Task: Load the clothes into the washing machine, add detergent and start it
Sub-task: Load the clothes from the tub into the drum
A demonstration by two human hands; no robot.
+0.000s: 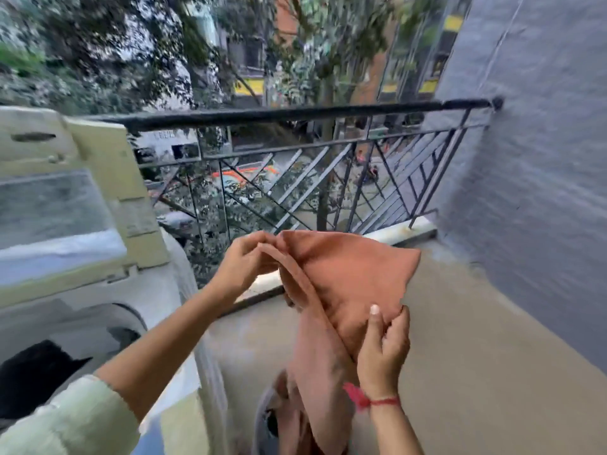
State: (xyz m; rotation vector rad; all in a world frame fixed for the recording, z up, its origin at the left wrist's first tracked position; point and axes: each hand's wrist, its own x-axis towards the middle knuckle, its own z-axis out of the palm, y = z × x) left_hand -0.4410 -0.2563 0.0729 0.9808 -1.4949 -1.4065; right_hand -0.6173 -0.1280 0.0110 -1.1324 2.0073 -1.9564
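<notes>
I hold a rust-orange garment (345, 274) up in front of me with both hands. My left hand (244, 259) pinches its upper left edge. My right hand (384, 349) grips its lower fold, and the rest of the cloth hangs down towards a grey basket (262, 421) at the bottom of the view. The white top-loading washing machine (147, 300) stands at the left with its lid (56, 205) raised. Inside its open drum lies a dark garment (36, 372). The whole frame is blurred.
A black metal balcony railing (295, 116) runs across the middle, with trees and a street beyond. A grey wall (542, 159) closes the right side. The tan balcony floor (476, 339) stretches to the right of my hands.
</notes>
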